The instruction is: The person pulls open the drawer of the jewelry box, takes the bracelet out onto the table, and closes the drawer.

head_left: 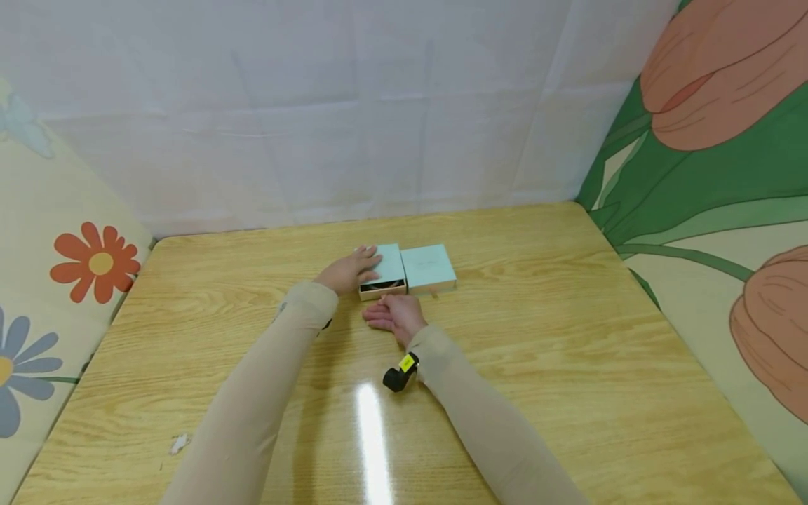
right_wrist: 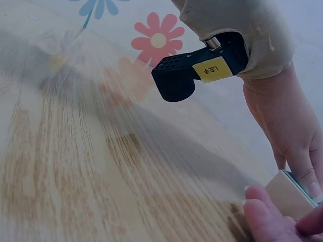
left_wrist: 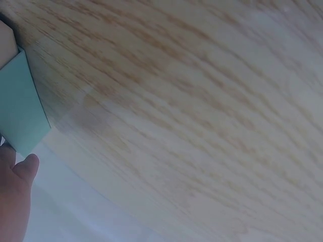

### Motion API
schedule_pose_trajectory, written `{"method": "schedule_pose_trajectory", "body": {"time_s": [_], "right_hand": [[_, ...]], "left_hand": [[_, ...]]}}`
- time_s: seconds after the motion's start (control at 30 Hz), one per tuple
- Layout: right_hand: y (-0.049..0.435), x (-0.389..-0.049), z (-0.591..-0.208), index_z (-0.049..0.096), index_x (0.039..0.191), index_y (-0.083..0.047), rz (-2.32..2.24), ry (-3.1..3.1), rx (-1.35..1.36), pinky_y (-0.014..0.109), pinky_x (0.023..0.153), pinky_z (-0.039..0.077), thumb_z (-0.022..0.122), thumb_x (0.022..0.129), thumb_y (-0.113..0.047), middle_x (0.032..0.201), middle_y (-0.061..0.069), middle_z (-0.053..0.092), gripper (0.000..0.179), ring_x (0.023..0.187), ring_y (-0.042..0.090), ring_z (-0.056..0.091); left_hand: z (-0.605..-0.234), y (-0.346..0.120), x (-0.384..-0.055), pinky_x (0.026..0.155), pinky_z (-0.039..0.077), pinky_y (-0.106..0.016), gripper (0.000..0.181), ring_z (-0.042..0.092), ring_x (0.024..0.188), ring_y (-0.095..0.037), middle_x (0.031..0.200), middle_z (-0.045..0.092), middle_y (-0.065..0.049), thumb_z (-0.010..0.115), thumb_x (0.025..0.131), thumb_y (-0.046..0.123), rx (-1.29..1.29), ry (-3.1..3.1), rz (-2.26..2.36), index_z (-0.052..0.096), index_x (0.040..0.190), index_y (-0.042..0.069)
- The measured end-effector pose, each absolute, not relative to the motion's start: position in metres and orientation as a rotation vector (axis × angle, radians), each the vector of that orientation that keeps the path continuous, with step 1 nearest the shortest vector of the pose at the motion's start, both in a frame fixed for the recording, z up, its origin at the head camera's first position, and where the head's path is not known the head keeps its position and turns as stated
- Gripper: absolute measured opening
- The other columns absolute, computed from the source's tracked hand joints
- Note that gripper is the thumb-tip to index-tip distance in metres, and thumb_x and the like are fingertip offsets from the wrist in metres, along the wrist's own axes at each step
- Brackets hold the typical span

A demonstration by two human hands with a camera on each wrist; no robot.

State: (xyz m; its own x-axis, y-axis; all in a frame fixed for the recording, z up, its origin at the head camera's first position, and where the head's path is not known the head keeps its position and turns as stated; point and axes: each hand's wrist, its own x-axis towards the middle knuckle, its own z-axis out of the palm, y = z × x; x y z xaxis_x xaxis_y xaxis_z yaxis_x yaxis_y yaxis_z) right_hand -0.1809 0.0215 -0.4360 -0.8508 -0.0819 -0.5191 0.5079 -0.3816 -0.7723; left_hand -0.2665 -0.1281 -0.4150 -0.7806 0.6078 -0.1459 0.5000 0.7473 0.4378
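Observation:
In the head view my left hand [head_left: 348,272] lies on top of a pale blue sliding box [head_left: 391,259], fingers spread across its left part. From the near side a peach drawer [head_left: 383,292] sticks out a little, showing a dark interior whose contents I cannot make out. My right hand [head_left: 398,315] is just in front of that drawer, its fingers extended leftward. In the right wrist view its fingers [right_wrist: 267,217] and thumb are near the drawer front [right_wrist: 288,195]; contact is unclear. The left wrist view catches the box's mint side [left_wrist: 22,103] beside my left fingers.
A second pale blue box [head_left: 429,266] stands directly to the right of the first on the wooden table [head_left: 536,337]. White cloth [head_left: 315,140] hangs behind the table, and flower-printed panels flank it. A small pale mark [head_left: 180,443] shows at the table's near left.

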Motion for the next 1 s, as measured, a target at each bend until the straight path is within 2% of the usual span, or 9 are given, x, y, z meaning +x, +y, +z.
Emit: {"method": "schedule_pose_trajectory", "body": {"time_s": [1.0], "right_hand": [[0.0233, -0.1746, -0.4345, 0.056, 0.116, 0.013, -2.235, 1.495, 0.592, 0.033, 0.071, 0.06, 0.045, 0.101, -0.004, 0.103, 0.027, 0.068, 0.025, 0.082, 0.025, 0.072]], "left_hand": [[-0.4158, -0.1283, -0.2686, 0.118, 0.012, -0.047, 0.058, 0.009, 0.147, -0.033, 0.159, 0.017, -0.014, 0.047, 0.104, 0.032, 0.875, 2.672, 0.529, 0.03, 0.152, 0.005]]}}
